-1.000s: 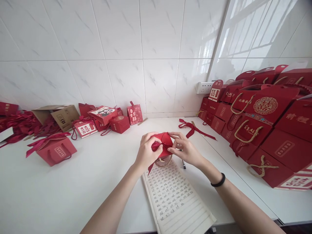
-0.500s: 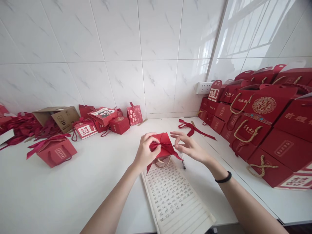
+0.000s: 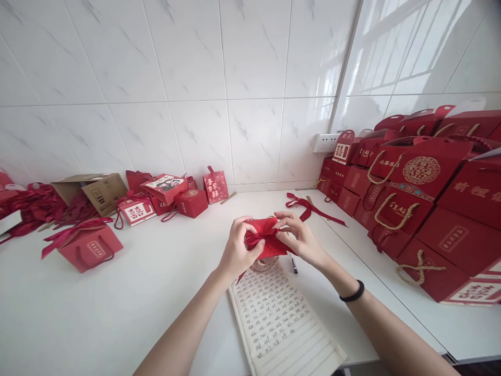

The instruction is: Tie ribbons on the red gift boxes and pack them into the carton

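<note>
A small red gift box with a gold rope handle is between my hands, above the top of a handwritten notebook. Across its top runs a red ribbon bow. My left hand pinches the bow's left side, thumb near the knot. On the right, my right hand has its fingers closed on the ribbon's right part at the box's edge. A black band sits on my right wrist. Parts of the box are hidden behind my fingers.
Stacked red gift boxes fill the right side. A loose red ribbon lies behind my right hand, and a pen beside the notebook. At left are a ribbon-tied box, smaller boxes and an open cardboard box among ribbons.
My right hand has moved left from beside the box and taken hold of the ribbon's right part. My left hand keeps its hold, its thumb now closer to the knot.
</note>
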Motion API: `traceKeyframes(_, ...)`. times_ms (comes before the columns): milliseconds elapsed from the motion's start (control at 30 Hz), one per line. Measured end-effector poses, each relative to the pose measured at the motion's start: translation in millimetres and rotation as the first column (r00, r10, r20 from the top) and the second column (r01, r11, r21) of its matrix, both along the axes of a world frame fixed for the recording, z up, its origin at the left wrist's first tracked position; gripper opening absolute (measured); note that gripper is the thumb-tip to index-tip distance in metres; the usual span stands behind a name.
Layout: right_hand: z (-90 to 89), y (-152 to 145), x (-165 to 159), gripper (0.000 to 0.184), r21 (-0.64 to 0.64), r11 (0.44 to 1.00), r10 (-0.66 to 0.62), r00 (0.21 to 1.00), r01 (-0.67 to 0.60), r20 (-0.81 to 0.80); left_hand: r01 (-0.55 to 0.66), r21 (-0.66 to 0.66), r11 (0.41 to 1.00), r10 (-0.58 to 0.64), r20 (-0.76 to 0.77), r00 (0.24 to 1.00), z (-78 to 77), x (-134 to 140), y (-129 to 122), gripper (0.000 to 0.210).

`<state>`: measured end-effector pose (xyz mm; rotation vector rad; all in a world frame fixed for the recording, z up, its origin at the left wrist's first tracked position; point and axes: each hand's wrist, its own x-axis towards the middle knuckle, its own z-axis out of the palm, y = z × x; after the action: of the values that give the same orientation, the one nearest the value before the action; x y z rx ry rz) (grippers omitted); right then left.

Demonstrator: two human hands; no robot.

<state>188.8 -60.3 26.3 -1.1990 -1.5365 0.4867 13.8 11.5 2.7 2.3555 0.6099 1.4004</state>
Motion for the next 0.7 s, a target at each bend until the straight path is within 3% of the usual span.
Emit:
traceKeyframes(167, 0.7, -0.3, 0.8, 0.034, 0.035, 0.982, -0.188, 0.965, 0.184, 0.181, 0.010, -0.018, 1.000, -0.009, 0.029, 1.000, -0.2, 1.0, -1.2, 0.015)
traceKeyframes(333, 0.1, 0.0, -2.5, 0.023, 0.022, 0.997, -0.078, 0.980, 0.075, 0.181, 0.015, -0.033, 0.999, -0.014, 0.021, 1.000, -1.5, 1.4, -1.5, 0.014)
traceKeyframes(467, 1.4, -3.6, -9.9, 0.018, 0.039, 0.999, -0.023, 0.998, 0.021, 0.058, 0.005, -0.027, 1.000, -0.005, 0.020, 1.000, -1.5, 2.0, -1.8, 0.014)
traceKeyframes(567, 4.0, -6.1, -14.2, 0.018, -0.115, 0.993, -0.005, 0.988, -0.013, -0.152, 0.001, -0.028, 1.000, -0.001, 0.017, 1.000, -1.3, 2.5, -2.6, 0.015)
traceKeyframes(700, 8.0, -8.1, -13.8, 0.031, -0.268, 0.947, 0.073, 0.932, -0.176, -0.354, 0.007, -0.020, 1.000, -0.007, 0.018, 1.000, -1.8, 2.7, -3.2, 0.014)
